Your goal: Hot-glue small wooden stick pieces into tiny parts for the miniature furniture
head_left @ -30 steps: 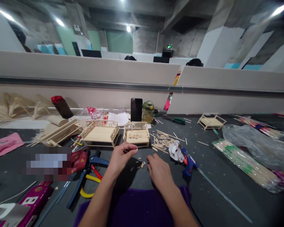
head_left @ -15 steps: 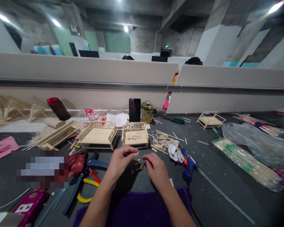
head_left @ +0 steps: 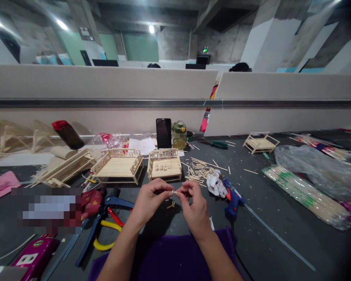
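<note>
My left hand (head_left: 150,201) pinches a tiny pale piece (head_left: 174,192), apparently a bit of wooden stick, between thumb and forefinger. The fingertips of my right hand (head_left: 193,205) are closed at the other side of the same piece. Just below the fingertips, a few short stick pieces (head_left: 171,205) lie on the dark table. Beyond my hands stands a miniature wooden bench (head_left: 165,171) with small bits on its seat, and to its left a larger miniature bench (head_left: 117,168). Loose cut sticks (head_left: 200,169) are scattered to the right.
A blue glue gun (head_left: 234,201) lies right of my hands beside crumpled paper (head_left: 216,184). Cutters with blue handles (head_left: 117,201) and yellow-handled pliers (head_left: 107,234) lie left. Farther out are a phone (head_left: 163,133), a bottle (head_left: 179,136) and bagged sticks (head_left: 304,195).
My right hand has moved left and up, so its fingertips now meet the left hand's at the small piece. The view has shifted slightly.
</note>
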Motion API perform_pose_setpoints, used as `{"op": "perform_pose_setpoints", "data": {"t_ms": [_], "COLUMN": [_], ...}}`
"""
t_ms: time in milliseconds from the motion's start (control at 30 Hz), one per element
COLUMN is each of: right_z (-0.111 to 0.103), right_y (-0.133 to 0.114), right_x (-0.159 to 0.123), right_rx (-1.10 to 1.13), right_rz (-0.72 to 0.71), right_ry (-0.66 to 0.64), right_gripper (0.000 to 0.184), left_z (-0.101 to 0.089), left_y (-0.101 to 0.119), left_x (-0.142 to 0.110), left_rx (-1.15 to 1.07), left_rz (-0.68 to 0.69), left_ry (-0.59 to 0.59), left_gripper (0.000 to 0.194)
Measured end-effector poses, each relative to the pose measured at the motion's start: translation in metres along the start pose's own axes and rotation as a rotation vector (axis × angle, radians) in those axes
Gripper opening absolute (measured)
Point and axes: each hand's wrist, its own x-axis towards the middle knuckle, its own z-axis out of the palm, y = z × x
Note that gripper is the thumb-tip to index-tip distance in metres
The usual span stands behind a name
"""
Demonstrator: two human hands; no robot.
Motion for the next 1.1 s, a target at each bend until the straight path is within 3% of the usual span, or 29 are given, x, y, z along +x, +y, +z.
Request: {"op": "perform_pose_setpoints", "data": {"t_ms": [1100], "right_z": [-0.0020], "right_y": [0.0007], "right_x": [-0.0003], "right_rx": [-0.030], "right_rz": [-0.036], "right_ry": [0.007], "right_gripper": [0.021], "left_z": [0.0024], "left_y": [0.0008], "left_x": [-0.0019], "left_rx": [0.114], "left_rz": [0.075], "left_ry": [-0.026], "left_gripper": [0.009]}}
